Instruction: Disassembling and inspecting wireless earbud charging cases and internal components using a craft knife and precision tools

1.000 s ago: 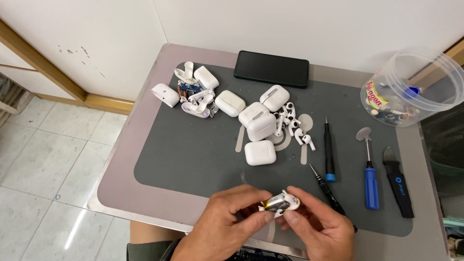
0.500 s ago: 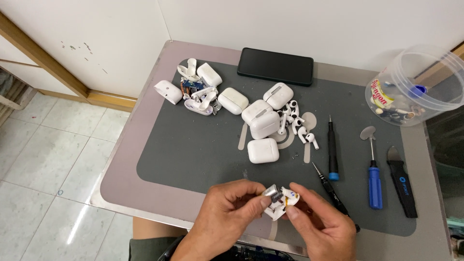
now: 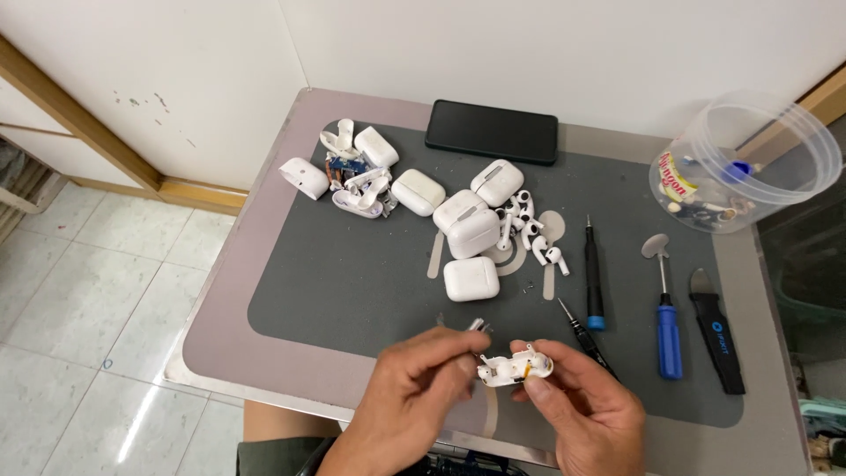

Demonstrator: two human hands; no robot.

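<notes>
Opened earbud case (image 3: pixel 514 367) (both hands (image 3: pixel 414 397)), lidless tub (image 3: pixel 745 163)

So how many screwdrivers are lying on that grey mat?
3, all right of centre: a thin one with a blue tip, a black one lying slanted beside the right hand, and a blue-handled one farther right. The hands may hide more.
</notes>
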